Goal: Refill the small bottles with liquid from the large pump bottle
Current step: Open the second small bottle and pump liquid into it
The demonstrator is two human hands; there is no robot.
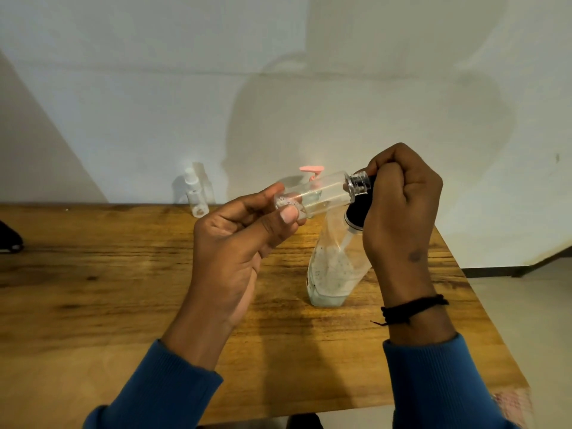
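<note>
At centre frame our left hand pinches the base of a small bottle held almost sideways in the air, while our right hand curls round its cap end; it looks clear, rigid, light and likely slick, so we judge base and neck the safest holds. Just behind and below stands the pump bottle, low on liquid and probably tippy, near the right edge of the table, with open wood leftward. Farther, upper left by the wall, wait two more bottles.
</note>
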